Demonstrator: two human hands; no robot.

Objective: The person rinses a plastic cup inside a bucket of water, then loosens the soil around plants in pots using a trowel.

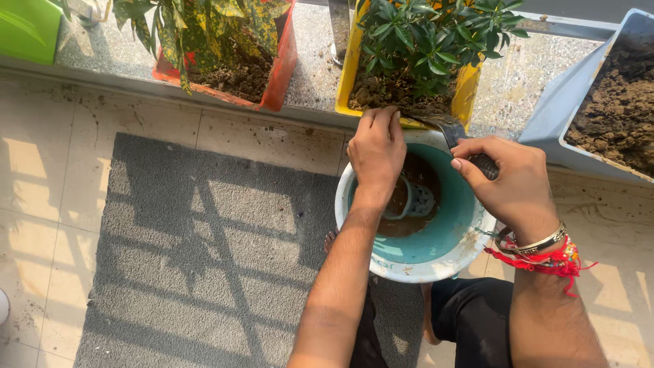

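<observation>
My left hand (pixel 376 151) rests fingers-down on the near rim of a yellow planter (pixel 349 75) that holds soil and a leafy green plant (pixel 429 31). My right hand (pixel 507 180) grips the dark handle of a metal trowel (pixel 448 127), whose blade reaches into the yellow planter's soil. Both hands hover over a teal bucket (pixel 446 232) with a white rim, which holds muddy water and a small plastic cup (pixel 417 201). Bracelets and red threads circle my right wrist.
An orange planter (pixel 283 61) with a yellow-green spotted plant stands on the ledge at left. A grey trough (pixel 555 109) full of soil lies at right. A green pot (pixel 27 31) is at the far left. A grey mat (pixel 204 252) covers the tiled floor.
</observation>
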